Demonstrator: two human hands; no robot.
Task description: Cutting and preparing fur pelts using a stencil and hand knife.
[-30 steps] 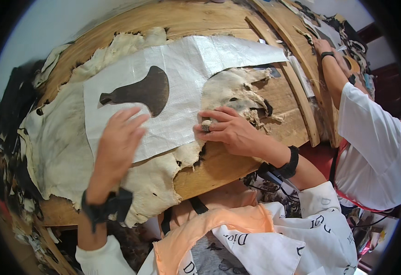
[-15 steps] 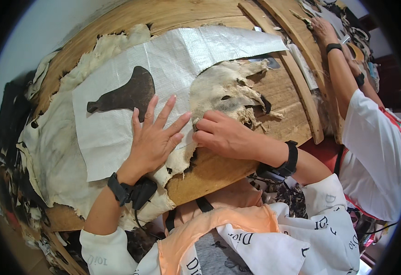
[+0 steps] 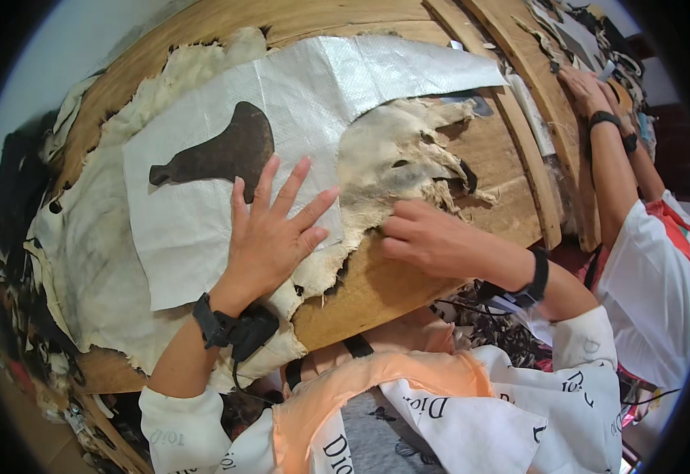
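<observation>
My left hand (image 3: 270,229) lies spread on a silvery-white woven sheet (image 3: 179,245), its fingertips beside and just below a dark brown, flat, fan-shaped piece (image 3: 234,146). The sheet rests on a pale, ragged animal hide (image 3: 84,268). Right of the sheet, at the hide's (image 3: 384,158) torn edge, my right hand (image 3: 428,245) has its fingers curled and closed; their tips are turned away, so what they grip is hidden.
The wooden bench (image 3: 345,308) carries loose wooden battens (image 3: 523,158) on the right. A co-worker's hand (image 3: 586,87) reaches to scraps beyond them; their white sleeve (image 3: 637,284) is at right. Dark scraps (image 3: 21,182) pile along the left edge.
My left hand came down spread onto the sheet. My right hand curled up and shifted right, off the sheet to the hide's edge. The co-worker's hand moved slightly right and down.
</observation>
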